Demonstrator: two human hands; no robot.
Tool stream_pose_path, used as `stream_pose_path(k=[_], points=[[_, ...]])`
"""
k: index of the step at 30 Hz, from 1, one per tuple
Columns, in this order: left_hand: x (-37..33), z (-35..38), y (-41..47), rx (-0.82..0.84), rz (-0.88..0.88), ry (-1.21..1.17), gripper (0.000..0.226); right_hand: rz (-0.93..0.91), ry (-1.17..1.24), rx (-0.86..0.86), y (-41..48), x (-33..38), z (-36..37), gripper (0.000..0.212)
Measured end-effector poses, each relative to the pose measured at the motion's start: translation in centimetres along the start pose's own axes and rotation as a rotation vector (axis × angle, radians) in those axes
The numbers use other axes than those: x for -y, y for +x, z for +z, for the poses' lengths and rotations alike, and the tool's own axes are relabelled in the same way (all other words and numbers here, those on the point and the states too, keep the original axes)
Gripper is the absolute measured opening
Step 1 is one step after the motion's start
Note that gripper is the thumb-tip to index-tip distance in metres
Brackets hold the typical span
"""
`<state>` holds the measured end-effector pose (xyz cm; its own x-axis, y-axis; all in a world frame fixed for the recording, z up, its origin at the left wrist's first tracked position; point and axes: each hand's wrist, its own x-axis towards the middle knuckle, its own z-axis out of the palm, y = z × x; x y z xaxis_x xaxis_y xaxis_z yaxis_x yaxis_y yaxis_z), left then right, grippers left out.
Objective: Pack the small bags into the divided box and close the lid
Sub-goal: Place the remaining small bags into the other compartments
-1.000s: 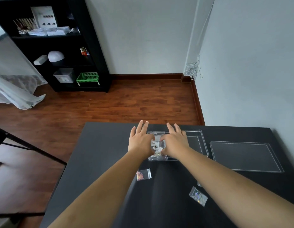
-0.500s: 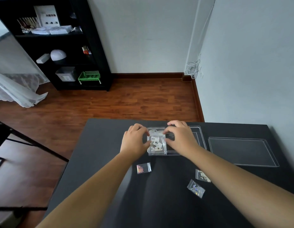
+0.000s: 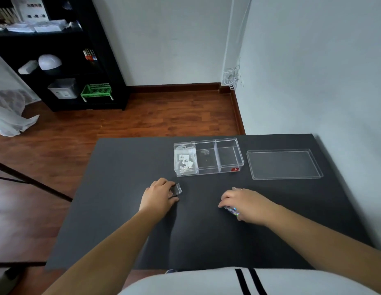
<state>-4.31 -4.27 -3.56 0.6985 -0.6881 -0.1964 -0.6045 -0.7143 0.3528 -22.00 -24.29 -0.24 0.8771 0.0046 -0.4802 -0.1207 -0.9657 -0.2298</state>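
Observation:
A clear divided box (image 3: 230, 154) with three compartments stands open on the black table. Its left compartment holds several small bags (image 3: 186, 161); the middle and right ones look empty. The clear lid (image 3: 284, 164) lies flat to the right of the box. My left hand (image 3: 158, 195) is in front of the box, its fingers closed on a small clear bag (image 3: 177, 189) lying on the table. My right hand (image 3: 247, 203) rests over a glittery small bag (image 3: 231, 210), fingers on it; another bag's edge (image 3: 236, 188) peeks out above the knuckles.
The black table (image 3: 206, 237) ends at a wall on the right and drops to a wooden floor (image 3: 142, 118) at the back and left. A black shelf unit (image 3: 64, 60) stands far left. A dark stand leg (image 3: 32, 184) runs beside the table's left edge.
Both hands left the box's left compartment and came back toward me. The left one now grips the bag that lay in front of the box; the right one covers the two bags on the right.

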Motion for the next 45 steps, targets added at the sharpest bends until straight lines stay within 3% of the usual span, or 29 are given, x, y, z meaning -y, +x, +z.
stream_pose_path(k=[6,11,14,17,20,24,28,32,37,40,45], points=[[-1.2,-0.1,0.3,0.019,-0.048,-0.014,0.015,0.074,0.075,-0.045,0.4,-0.8,1.1,0.046],[-2.5,-0.2,0.1,0.109,0.072,0.410,0.020,0.192,0.202,-0.008,1.0,-1.3,0.6,0.038],[-2.4,0.2,-0.1,0.137,0.124,0.525,0.024,0.238,0.238,0.010,1.2,-1.4,0.4,0.030],[-2.5,-0.2,-0.2,0.124,0.099,0.456,0.018,0.243,0.254,0.019,1.2,-1.5,0.4,0.022],[-2.8,-1.6,-0.3,0.037,0.081,0.297,0.015,0.246,0.274,0.036,1.1,-1.5,0.2,0.028],[-4.7,-4.5,0.6,-0.120,0.172,0.074,0.010,0.223,0.353,0.033,1.2,-1.6,-0.2,0.018],[-7.2,-6.8,3.1,-0.241,0.318,0.031,0.011,0.226,0.396,-0.019,1.2,-2.0,-2.1,0.011],[-8.9,-7.1,6.1,-0.208,0.450,0.194,0.016,0.225,0.529,-0.100,1.2,-2.8,-5.5,0.007],[-9.7,-5.4,8.7,-0.039,0.496,0.324,0.018,0.261,0.643,-0.268,1.8,-4.8,-8.9,0.010],[-9.2,-4.6,9.3,-0.021,0.475,0.271,0.017,0.267,0.674,-0.335,2.3,-5.5,-10.1,0.011],[-7.8,-3.8,7.7,-0.151,0.461,0.089,0.013,0.258,0.709,-0.459,4.4,-5.5,-11.3,0.003]])
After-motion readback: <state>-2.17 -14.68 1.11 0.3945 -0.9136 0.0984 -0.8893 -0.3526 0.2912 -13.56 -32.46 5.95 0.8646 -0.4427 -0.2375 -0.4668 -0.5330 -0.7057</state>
